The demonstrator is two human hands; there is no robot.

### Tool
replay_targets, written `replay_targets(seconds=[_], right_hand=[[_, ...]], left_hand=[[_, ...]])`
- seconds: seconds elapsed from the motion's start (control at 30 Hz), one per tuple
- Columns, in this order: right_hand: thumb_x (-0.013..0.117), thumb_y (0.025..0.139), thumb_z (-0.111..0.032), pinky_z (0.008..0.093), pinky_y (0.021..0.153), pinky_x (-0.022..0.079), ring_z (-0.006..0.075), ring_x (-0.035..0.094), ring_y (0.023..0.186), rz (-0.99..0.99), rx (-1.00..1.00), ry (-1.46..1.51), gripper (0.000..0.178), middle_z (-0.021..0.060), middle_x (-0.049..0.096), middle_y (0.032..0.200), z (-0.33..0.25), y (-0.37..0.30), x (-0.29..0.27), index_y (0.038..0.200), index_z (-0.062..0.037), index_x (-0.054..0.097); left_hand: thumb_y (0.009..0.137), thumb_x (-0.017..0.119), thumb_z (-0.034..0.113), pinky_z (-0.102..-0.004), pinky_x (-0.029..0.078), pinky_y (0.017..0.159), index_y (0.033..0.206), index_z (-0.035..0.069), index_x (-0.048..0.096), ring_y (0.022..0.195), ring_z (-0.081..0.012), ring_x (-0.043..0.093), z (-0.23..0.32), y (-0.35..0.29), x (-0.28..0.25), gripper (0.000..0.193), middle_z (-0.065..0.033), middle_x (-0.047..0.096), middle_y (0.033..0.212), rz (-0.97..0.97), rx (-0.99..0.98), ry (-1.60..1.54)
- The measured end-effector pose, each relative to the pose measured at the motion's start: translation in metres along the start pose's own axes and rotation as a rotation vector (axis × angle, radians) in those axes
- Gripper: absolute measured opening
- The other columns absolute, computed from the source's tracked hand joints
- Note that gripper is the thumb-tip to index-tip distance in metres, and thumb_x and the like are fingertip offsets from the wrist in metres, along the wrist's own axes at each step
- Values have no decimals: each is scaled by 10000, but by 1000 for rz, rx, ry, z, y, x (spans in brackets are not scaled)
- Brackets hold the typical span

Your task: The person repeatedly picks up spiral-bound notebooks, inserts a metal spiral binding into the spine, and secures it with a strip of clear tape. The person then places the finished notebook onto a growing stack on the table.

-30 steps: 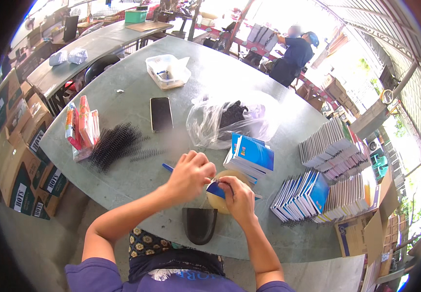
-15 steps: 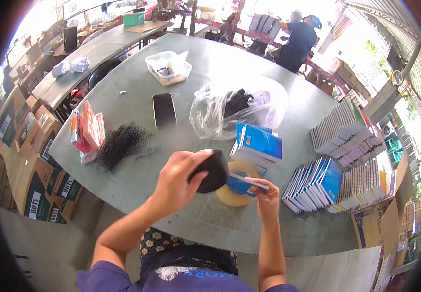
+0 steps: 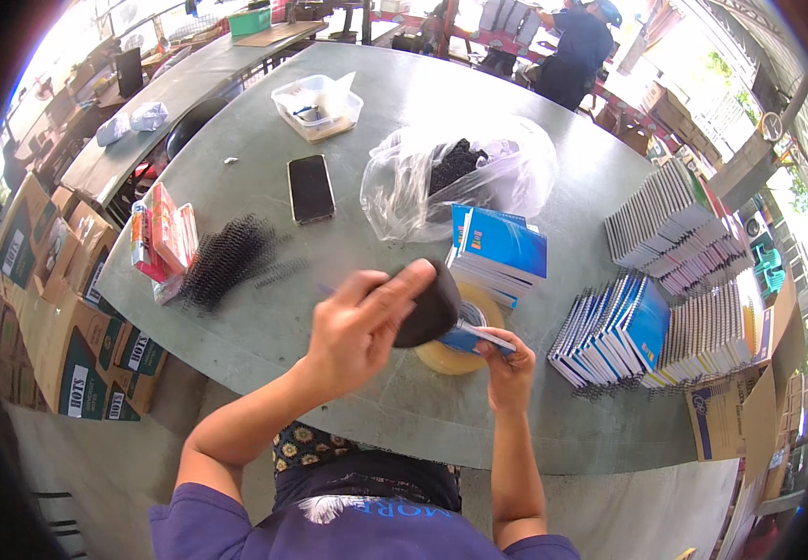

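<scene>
My left hand (image 3: 353, 327), its fingers smeared by motion, is closed on a black, smooth, rounded object (image 3: 432, 308) whose kind I cannot make out. Close beside it, my right hand (image 3: 507, 364) pinches a thin blue-and-white booklet (image 3: 471, 340), seen nearly edge-on. The black object partly overlaps the booklet's left end. Under both lies a wide roll of pale yellowish tape (image 3: 451, 362), largely covered. Just beyond the roll stands a stack of blue booklets (image 3: 502, 247).
Black spiral coils (image 3: 231, 261) and red packets (image 3: 161, 238) lie left. A phone (image 3: 311, 189), a plastic tub (image 3: 318, 107) and a clear bag (image 3: 413, 191) sit farther off. Blue spiral notebooks (image 3: 609, 327) and taller stacks (image 3: 661, 219) stand right. Another person (image 3: 577, 56) works beyond the table.
My left hand and the black object have shifted slightly right and up, nearer the booklet. My right hand stays almost in place. The whole view has moved a little.
</scene>
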State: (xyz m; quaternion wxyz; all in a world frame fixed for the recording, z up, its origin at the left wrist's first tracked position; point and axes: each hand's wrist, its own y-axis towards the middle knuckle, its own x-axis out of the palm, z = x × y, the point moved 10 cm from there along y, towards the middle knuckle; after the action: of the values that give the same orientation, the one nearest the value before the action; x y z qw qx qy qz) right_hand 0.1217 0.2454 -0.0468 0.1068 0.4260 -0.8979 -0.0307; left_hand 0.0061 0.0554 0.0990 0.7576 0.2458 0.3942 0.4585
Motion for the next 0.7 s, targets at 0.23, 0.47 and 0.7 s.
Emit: replay_targets(seconds=[0.23, 0.47, 0.7], right_hand=[[671, 822, -20, 223, 795, 461, 97, 591, 851, 0, -11, -32, 169, 43, 665, 919, -6, -2, 4, 986, 16, 652], [626, 840, 32, 224, 827, 449, 93, 583, 880, -70, -16, -164, 221, 44, 658, 990, -2, -4, 2, 1061, 21, 626], [620, 857, 12, 220, 793, 454, 78, 568, 889, -61, -3, -175, 244, 31, 651, 997, 7, -10, -3, 1101, 19, 615]], left_hand=[[746, 605, -39, -345, 539, 626, 1201, 176, 613, 691, -226, 626, -3, -5, 29, 504, -115, 631, 934, -194, 32, -68], [732, 632, -61, -328, 531, 645, 1193, 102, 612, 706, -243, 622, 8, 14, 13, 490, -123, 618, 891, -35, 14, -123], [717, 600, -91, -339, 535, 630, 1172, 144, 626, 722, -226, 636, 10, -3, 57, 512, -103, 633, 879, -264, 12, -145]])
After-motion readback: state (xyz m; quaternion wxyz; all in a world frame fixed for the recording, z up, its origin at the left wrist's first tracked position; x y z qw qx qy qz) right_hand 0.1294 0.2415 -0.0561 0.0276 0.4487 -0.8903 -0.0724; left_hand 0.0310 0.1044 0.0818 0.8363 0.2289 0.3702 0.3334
